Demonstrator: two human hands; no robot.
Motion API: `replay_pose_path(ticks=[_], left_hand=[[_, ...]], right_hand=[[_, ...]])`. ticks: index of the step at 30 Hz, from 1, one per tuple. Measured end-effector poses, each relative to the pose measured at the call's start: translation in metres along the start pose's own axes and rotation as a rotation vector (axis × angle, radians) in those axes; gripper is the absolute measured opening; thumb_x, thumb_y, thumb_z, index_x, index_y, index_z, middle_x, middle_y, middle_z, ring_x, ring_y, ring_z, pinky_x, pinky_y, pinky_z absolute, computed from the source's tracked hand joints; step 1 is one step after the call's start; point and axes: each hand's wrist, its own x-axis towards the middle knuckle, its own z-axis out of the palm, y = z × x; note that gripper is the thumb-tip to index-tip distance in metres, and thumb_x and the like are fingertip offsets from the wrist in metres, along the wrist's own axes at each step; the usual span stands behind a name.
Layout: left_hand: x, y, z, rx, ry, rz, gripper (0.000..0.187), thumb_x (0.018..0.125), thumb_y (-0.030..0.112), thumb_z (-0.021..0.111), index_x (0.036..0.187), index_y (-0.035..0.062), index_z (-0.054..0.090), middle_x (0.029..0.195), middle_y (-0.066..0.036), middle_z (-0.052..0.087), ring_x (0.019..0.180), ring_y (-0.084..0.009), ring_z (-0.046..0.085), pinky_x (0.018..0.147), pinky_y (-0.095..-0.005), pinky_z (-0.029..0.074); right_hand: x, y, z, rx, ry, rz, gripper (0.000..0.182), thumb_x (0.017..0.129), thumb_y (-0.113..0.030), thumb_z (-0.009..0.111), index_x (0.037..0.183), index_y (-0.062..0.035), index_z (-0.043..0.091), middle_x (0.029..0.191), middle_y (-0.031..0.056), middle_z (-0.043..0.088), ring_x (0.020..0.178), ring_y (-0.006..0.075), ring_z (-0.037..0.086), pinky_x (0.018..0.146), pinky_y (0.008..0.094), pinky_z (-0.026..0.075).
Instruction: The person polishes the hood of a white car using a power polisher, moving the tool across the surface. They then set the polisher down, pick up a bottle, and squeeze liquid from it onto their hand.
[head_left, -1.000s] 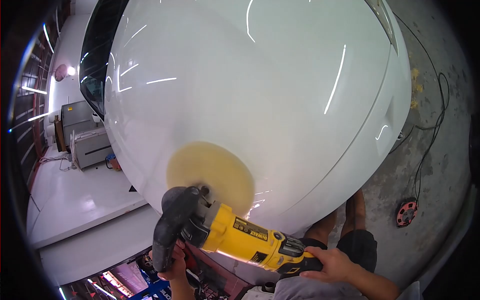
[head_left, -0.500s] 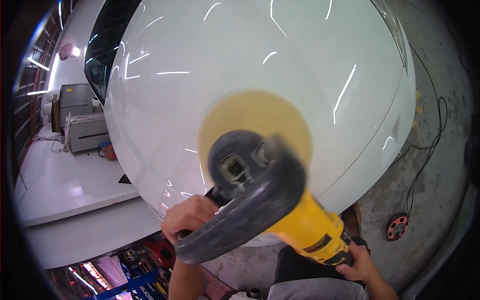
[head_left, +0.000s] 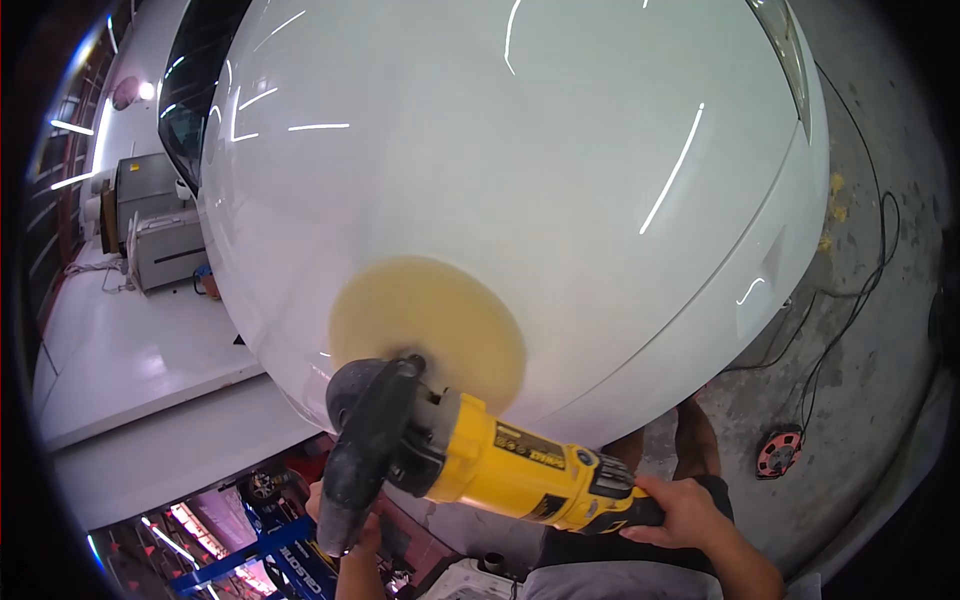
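A yellow and black power polisher (head_left: 510,460) lies across the lower middle of the view, its round yellow pad (head_left: 440,315) blurred against the white car panel (head_left: 480,180). My right hand (head_left: 685,515) is wrapped round the rear end of the polisher body. At the front, my left hand (head_left: 360,530) grips the black curved handle (head_left: 365,450), which hides most of its fingers.
A black cable (head_left: 855,310) runs over the grey floor to a red reel (head_left: 779,452) at the right. Grey metal boxes (head_left: 165,240) stand at the left. Blue equipment (head_left: 300,560) is at the lower left.
The polisher and its pad have moved left and down over the panel, and the body has swung flatter. Both hands have moved with it, and the view has shifted slightly.
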Motion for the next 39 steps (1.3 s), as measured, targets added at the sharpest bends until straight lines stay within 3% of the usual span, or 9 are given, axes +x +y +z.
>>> replay_pose_path(ticks=[6, 9, 11, 14, 19, 21, 27, 32, 39], left_hand=[[0.021, 0.025, 0.062, -0.23, 0.099, -0.01, 0.023, 0.07, 0.009, 0.066, 0.054, 0.0012, 0.051, 0.052, -0.007, 0.054, 0.048, -0.0202, 0.054, 0.053, -0.0322, 0.044], [0.054, 0.052, 0.093, -0.498, 0.095, 0.028, 0.024, 0.068, 0.008, 0.069, 0.053, 0.0017, 0.051, 0.051, -0.007, 0.054, 0.047, -0.0194, 0.054, 0.053, -0.0327, 0.045], [0.07, 0.056, 0.093, -0.309, -0.046, 0.088, 0.03, 0.073, 0.016, 0.07, 0.053, 0.0025, 0.052, 0.052, -0.008, 0.055, 0.048, -0.0201, 0.054, 0.055, -0.033, 0.046], [0.08, 0.057, 0.096, -0.443, -0.157, 0.154, 0.03, 0.076, 0.019, 0.069, 0.055, 0.0033, 0.055, 0.053, -0.007, 0.056, 0.048, -0.0198, 0.055, 0.055, -0.0325, 0.046], [0.05, 0.053, 0.084, -0.412, -0.009, 0.099, 0.03, 0.075, 0.018, 0.069, 0.054, 0.0036, 0.053, 0.052, -0.007, 0.055, 0.047, -0.019, 0.054, 0.055, -0.0323, 0.046], [0.038, 0.049, 0.076, -0.414, 0.11, 0.07, 0.031, 0.074, 0.018, 0.069, 0.053, 0.004, 0.052, 0.051, -0.006, 0.054, 0.046, -0.0186, 0.053, 0.055, -0.0322, 0.046], [0.016, 0.026, 0.032, -0.126, 0.108, 0.07, 0.033, 0.07, 0.015, 0.07, 0.05, 0.0054, 0.046, 0.048, -0.004, 0.049, 0.041, -0.0166, 0.046, 0.05, -0.0287, 0.039], [0.024, 0.016, 0.032, -0.277, 0.049, 0.143, 0.024, 0.064, 0.013, 0.066, 0.052, 0.0036, 0.048, 0.051, -0.004, 0.05, 0.046, -0.017, 0.047, 0.047, -0.0269, 0.036], [0.044, 0.005, 0.052, -0.455, -0.041, 0.305, 0.021, 0.046, 0.008, 0.064, 0.052, 0.0047, 0.044, 0.05, -0.005, 0.043, 0.045, -0.0198, 0.044, 0.046, -0.0277, 0.034]], right_hand=[[-0.029, 0.021, -0.058, 0.076, 0.041, 0.044, 0.065, 0.066, -0.046, 0.078, 0.113, -0.0053, 0.056, 0.08, 0.0151, 0.065, 0.073, 0.0349, 0.065, 0.063, 0.0381, 0.051], [-0.039, 0.043, -0.063, 0.111, 0.094, 0.068, 0.064, 0.066, -0.045, 0.079, 0.111, -0.0055, 0.056, 0.079, 0.0158, 0.064, 0.072, 0.0364, 0.064, 0.063, 0.0385, 0.051], [-0.042, 0.052, -0.061, 0.084, 0.112, 0.029, 0.056, 0.065, -0.036, 0.081, 0.106, -0.0039, 0.058, 0.08, 0.0166, 0.065, 0.072, 0.0352, 0.065, 0.063, 0.0376, 0.052], [-0.048, 0.057, -0.046, 0.245, 0.224, 0.076, 0.065, 0.072, -0.05, 0.072, 0.111, 0.0002, 0.056, 0.085, 0.016, 0.065, 0.077, 0.0326, 0.067, 0.069, 0.0337, 0.051], [-0.04, 0.047, -0.02, 0.227, 0.135, 0.08, 0.064, 0.073, -0.047, 0.073, 0.112, 0.0002, 0.056, 0.085, 0.0146, 0.063, 0.073, 0.0338, 0.066, 0.068, 0.0344, 0.051], [-0.026, 0.045, -0.003, 0.084, 0.228, -0.276, 0.06, 0.075, -0.045, 0.072, 0.111, 0.0004, 0.055, 0.091, 0.0152, 0.063, 0.07, 0.0339, 0.065, 0.067, 0.0357, 0.052], [-0.022, 0.015, 0.033, 0.553, -0.084, 0.123, 0.047, 0.077, -0.019, 0.075, 0.113, 0.001, 0.053, 0.098, 0.0126, 0.062, 0.088, 0.0157, 0.062, 0.069, 0.0288, 0.05], [-0.02, 0.001, 0.056, 0.297, 0.207, -0.158, 0.045, 0.073, -0.018, 0.076, 0.109, 0.0001, 0.057, 0.09, 0.0102, 0.065, 0.071, 0.0181, 0.065, 0.062, 0.0315, 0.051], [-0.016, -0.003, 0.076, 0.039, 0.618, 0.058, 0.033, 0.064, -0.016, 0.077, 0.088, -0.0001, 0.061, 0.075, 0.0175, 0.066, 0.073, 0.0324, 0.068, 0.061, 0.0355, 0.052]])
